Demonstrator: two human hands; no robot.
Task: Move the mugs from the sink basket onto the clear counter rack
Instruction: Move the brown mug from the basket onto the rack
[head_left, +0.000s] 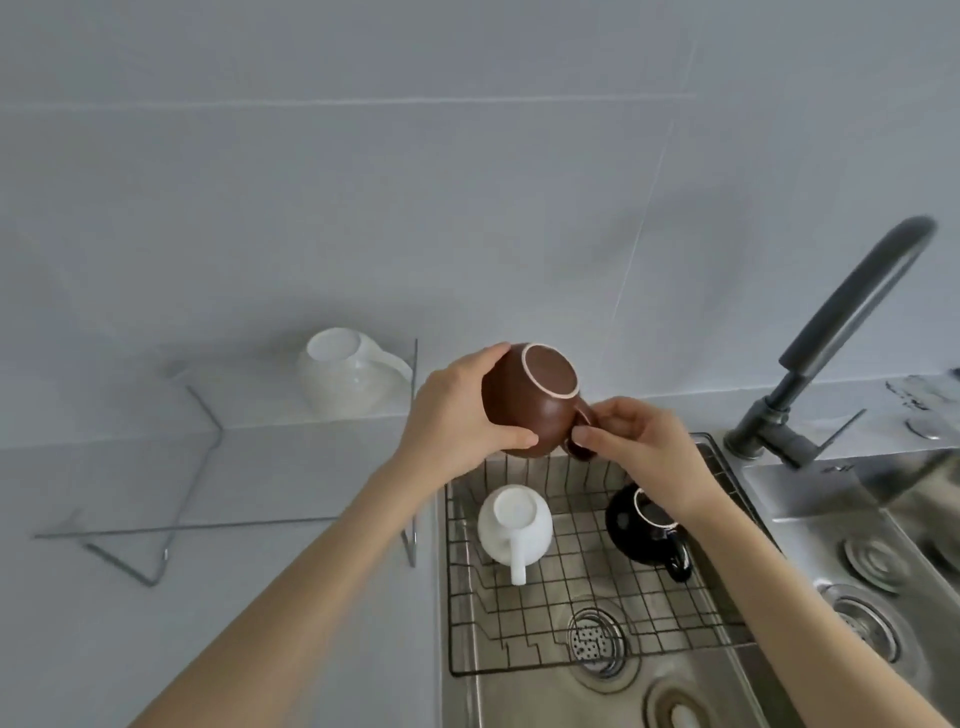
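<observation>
Brown mug held above sink basket

I have the brown mug (524, 410) upside down, left hand (457, 421) wrapped round its body, right hand (639, 447) pinching its handle, over the basket's (727, 613) back edge. Inside: white mug (514, 525), black mug (644, 530), both inverted. Clear rack (208, 467): one white mug (348, 379) at its back edge
</observation>
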